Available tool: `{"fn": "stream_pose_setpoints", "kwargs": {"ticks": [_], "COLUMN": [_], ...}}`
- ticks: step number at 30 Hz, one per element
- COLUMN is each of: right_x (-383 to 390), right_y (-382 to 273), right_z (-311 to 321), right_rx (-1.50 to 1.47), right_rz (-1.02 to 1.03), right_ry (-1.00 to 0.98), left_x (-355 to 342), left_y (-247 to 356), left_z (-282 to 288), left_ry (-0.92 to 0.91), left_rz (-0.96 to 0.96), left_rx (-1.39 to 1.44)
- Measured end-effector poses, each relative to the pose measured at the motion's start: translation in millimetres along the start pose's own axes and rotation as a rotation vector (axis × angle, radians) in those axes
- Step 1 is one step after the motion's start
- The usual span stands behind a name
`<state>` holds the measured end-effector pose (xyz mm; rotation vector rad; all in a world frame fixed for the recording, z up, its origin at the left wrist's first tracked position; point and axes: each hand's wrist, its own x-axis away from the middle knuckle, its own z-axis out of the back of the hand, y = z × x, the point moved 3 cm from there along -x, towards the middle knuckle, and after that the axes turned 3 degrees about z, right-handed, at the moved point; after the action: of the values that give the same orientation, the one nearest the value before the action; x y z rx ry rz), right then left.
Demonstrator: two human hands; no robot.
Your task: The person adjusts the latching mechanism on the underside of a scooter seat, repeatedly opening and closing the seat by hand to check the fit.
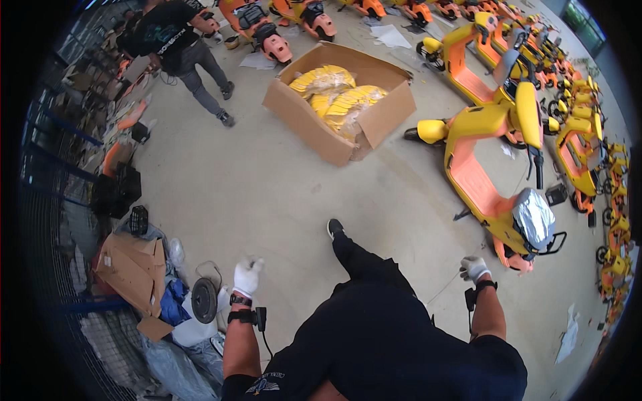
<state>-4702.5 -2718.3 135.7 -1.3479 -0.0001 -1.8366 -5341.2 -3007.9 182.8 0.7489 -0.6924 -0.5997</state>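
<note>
My left hand (248, 276), in a white glove, is held out over the floor at the left of my body. Its fingers are smeared by motion, and no object shows in it. On the right, my right hand (474, 268) wears a greyish-white glove with its fingers curled closed. A thin wire-like strand (443, 289) trails from those fingers down toward my body. Nearest to that hand stands a yellow and orange electric scooter (471, 180), with silvery wrapping (533, 219) over one end.
Ahead is an open cardboard box (311, 130) of plastic-wrapped yellow parts (348, 103). Rows of scooters (580, 154) line the right side. At the left lie flattened cardboard (137, 271), a wheel (204, 301) and plastic sheeting (180, 367). Another person (184, 50) walks at the far left.
</note>
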Motion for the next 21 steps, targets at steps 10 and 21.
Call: {"fn": "stream_pose_setpoints", "kwargs": {"ticks": [10, 21], "right_x": [-98.0, 41.3], "right_y": [-348.2, -642.9], "right_z": [-347.6, -625.7], "right_rx": [1.015, 0.91], "right_rz": [0.54, 1.438], "right_ry": [-0.622, -0.657], "left_x": [252.6, 87.6], "left_y": [-217.8, -193.3], "left_z": [-28.5, 69.0], "left_ry": [0.609, -0.023], "left_rz": [1.273, 0.702], "left_rx": [0.653, -0.279]}}
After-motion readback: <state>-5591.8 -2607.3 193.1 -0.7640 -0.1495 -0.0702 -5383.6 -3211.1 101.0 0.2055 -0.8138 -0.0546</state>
